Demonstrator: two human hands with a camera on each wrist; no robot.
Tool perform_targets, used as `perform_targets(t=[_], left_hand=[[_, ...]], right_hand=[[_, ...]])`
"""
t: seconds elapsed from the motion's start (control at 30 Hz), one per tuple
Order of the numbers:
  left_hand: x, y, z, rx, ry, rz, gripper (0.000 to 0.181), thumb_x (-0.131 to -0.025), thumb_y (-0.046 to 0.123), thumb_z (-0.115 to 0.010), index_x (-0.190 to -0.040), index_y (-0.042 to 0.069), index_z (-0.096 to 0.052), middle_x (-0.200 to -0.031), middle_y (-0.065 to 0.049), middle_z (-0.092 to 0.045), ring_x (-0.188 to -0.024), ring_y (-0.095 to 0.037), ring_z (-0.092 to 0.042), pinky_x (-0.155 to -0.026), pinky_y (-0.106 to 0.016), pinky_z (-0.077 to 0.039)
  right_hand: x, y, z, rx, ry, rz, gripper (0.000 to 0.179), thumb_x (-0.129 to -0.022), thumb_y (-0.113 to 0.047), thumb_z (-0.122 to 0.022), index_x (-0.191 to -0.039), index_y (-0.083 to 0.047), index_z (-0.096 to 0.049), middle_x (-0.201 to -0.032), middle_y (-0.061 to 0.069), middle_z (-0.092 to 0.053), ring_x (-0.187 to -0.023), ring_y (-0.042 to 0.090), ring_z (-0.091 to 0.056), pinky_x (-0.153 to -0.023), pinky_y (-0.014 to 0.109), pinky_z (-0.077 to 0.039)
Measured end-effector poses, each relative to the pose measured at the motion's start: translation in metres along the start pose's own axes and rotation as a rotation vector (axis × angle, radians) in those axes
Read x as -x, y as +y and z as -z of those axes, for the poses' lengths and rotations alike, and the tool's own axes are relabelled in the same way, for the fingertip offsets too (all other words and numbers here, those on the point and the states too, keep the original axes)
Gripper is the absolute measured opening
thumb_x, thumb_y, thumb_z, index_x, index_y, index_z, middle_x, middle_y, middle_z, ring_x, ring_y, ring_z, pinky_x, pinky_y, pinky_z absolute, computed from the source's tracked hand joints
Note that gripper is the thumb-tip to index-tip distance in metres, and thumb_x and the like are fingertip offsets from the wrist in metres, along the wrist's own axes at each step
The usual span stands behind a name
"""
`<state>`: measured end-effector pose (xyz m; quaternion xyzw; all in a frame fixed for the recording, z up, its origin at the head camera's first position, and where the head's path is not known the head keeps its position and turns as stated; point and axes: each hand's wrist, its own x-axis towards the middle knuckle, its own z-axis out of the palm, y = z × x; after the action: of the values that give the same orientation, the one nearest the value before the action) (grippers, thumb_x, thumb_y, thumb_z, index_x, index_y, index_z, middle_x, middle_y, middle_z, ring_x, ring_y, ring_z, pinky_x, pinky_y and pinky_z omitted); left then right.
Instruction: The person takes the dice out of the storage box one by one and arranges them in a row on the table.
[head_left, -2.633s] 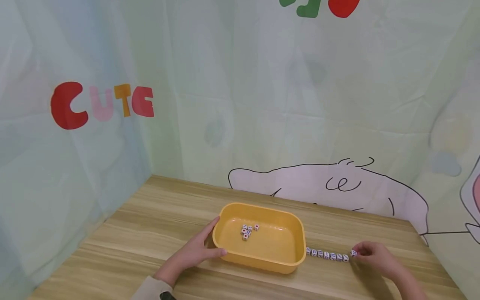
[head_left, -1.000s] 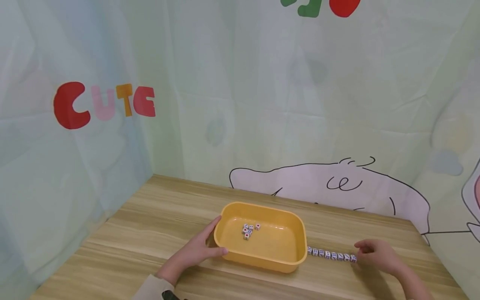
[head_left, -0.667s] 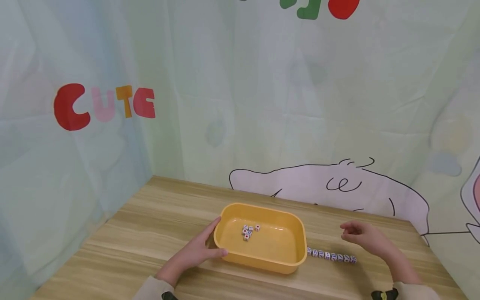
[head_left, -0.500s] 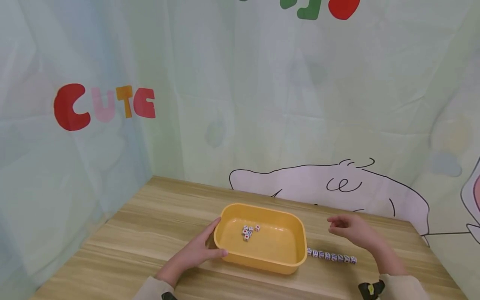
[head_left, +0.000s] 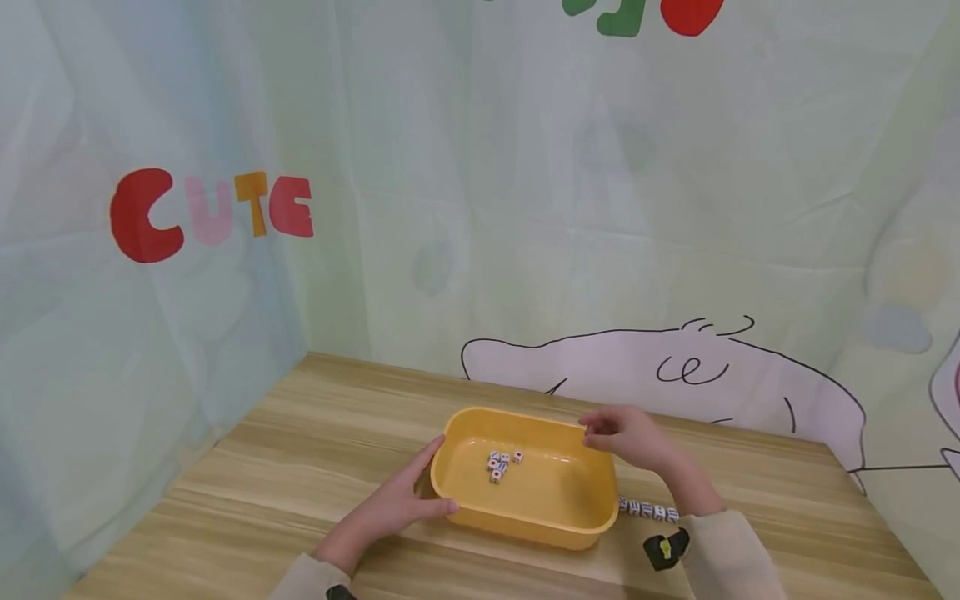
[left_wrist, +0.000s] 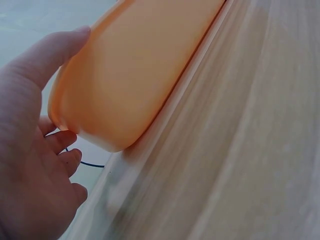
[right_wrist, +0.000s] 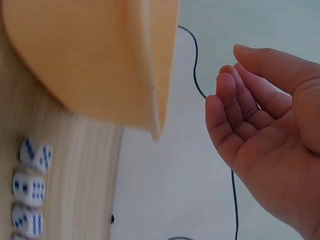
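Note:
My left hand [head_left: 382, 504] holds the left end of a yellow plastic tub [head_left: 517, 523], thumb on one side and fingers on the other. In the left wrist view, the thumb and fingertips press the tub's outer wall [left_wrist: 125, 75]. Several white dice [head_left: 498, 467] lie bunched inside the tub, left of its middle. My right hand [head_left: 633, 437] hovers over the tub's right rim with loosely curled fingers, and the right wrist view shows nothing in it. From the tub's right side runs a row of dice [head_left: 647, 509], its far part hidden by the right wrist and sleeve.
The wooden table [head_left: 300, 433] extends around the tub. Behind it hangs a pale printed curtain [head_left: 405, 250] with coloured letters and a cartoon outline. A dark band [head_left: 666, 548] sits at the right sleeve.
The right hand set a die at the row's right end and released it. It then rose and moved left to the tub's right rim. The left hand stayed on the tub.

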<state>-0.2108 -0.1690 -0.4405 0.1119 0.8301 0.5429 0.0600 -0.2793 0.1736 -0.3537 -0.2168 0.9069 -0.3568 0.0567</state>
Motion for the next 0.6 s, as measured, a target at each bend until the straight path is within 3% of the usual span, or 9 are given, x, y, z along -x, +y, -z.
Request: perform_targets(t=[0.6], left_hand=[[0.0, 0.0, -0.001, -0.008, 0.005, -0.004, 0.1, -0.076, 0.033, -0.082, -0.154, 0.014, -0.022, -0.158, -0.017, -0.022, -0.145, -0.041, -0.016, -0.114, -0.063, -0.011]], right_hand=[[-0.036, -0.028, -0.061, -0.018, -0.12, 0.116, 0.027, -0.085, -0.009, -0.071, -0.107, 0.006, -0.067, -0.084, 0.001, -0.066, -0.077, 0.009, -0.057, -0.068, 0.023, -0.05]])
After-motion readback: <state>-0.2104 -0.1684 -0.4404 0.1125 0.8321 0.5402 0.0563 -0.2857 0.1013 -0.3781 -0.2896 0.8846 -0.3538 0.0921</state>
